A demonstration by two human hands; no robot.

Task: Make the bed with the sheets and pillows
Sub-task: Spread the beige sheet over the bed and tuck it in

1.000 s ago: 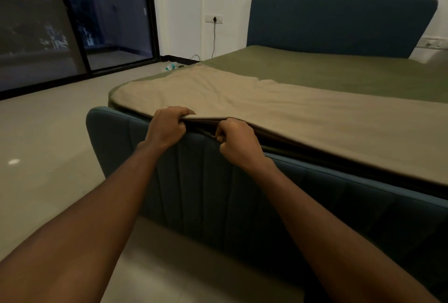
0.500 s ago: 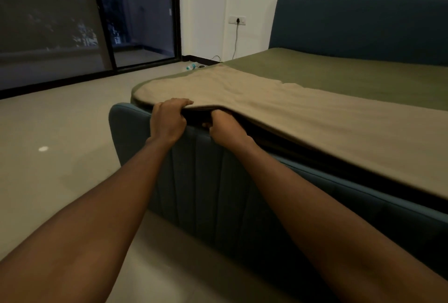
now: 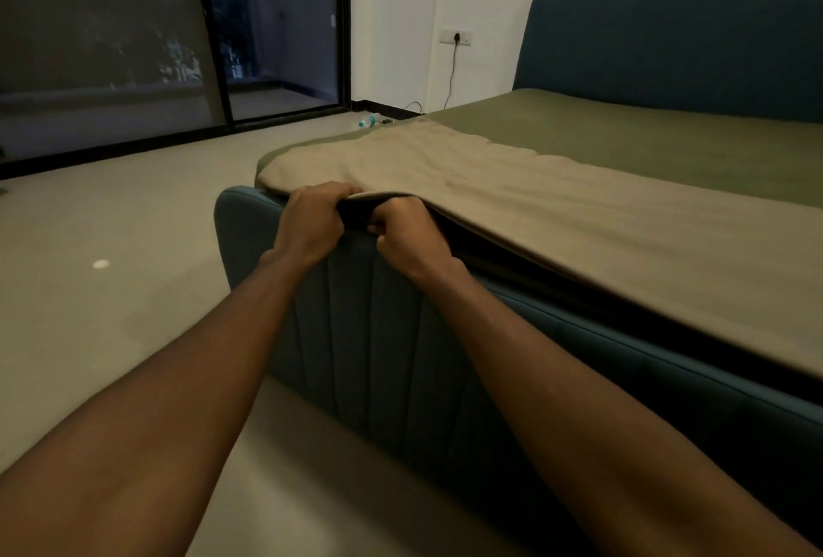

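A beige sheet [image 3: 556, 218] lies across the foot half of the bed, over a green sheet [image 3: 623, 133] that covers the mattress up to the blue headboard [image 3: 668, 44]. My left hand [image 3: 311, 222] grips the beige sheet's near edge from above, fingers curled over it. Just to its right, my right hand [image 3: 405, 231] is curled under the same edge, at the gap between the mattress and the blue footboard [image 3: 356, 311]. The fingertips of the right hand are hidden under the sheet. No pillows are in view.
Pale tiled floor [image 3: 111, 267] spreads to the left of the bed. Dark sliding glass doors [image 3: 178, 44] fill the back left. A plastic bottle [image 3: 368, 120] and a cable lie on the floor near a wall socket [image 3: 455, 37].
The view has shifted left, so the bed sits further right in frame. Both hands stay on the sheet's edge near the footboard's left corner; the right hand has come closer to the left.
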